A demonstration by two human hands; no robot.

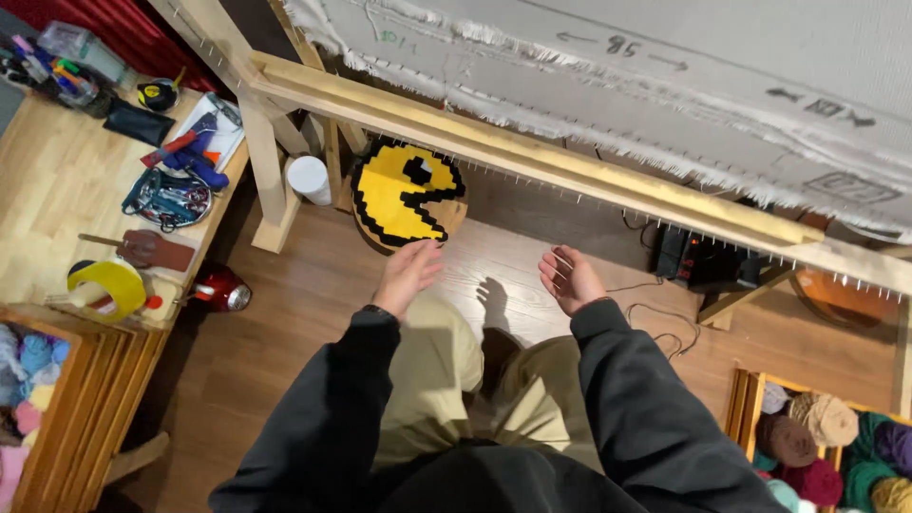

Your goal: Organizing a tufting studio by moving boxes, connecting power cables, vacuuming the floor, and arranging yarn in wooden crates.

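Head view, looking down past dark sleeves and tan trousers to a wooden floor (313, 323).

Left hand (407, 274): raised over the floor, fingers loosely apart and lightly curled, empty, touching nothing. Nearest thing: a round yellow tufted rug (404, 195) with a black stepped outline and a wedge-shaped mouth, just beyond the fingertips at 12 o'clock. The rug leans beneath the wooden frame rail; its lower edge meets the floor.

Right hand (568, 277): palm turned inward, fingers curled and slightly apart, empty. The two hands are apart, with a shadow on the floor between them.

Overhead, 11 to 3 o'clock: a long wooden frame rail (532, 157) with a row of small nails along its lower edge, carrying stretched white backing cloth (608, 85) with a frayed border and pen markings. The rail runs across above both hands and the rug.

At 10 o'clock of the left hand: a white cylinder (310, 179) beside an upright frame leg (264, 161). At 9 o'clock: a workbench (57, 180) holding a blue tool (190, 154), a tape measure (158, 94) and a yellow tape roll (109, 285); a red canister (220, 288) stands at its foot.

At 3 o'clock of the right hand: a dark box with a red display (698, 258), thin cable (655, 328) trailing across the floor. At 4 o'clock: a wooden crate of yarn balls (826, 437). A second yarn bin (28, 399) sits at 8 o'clock of the left hand.
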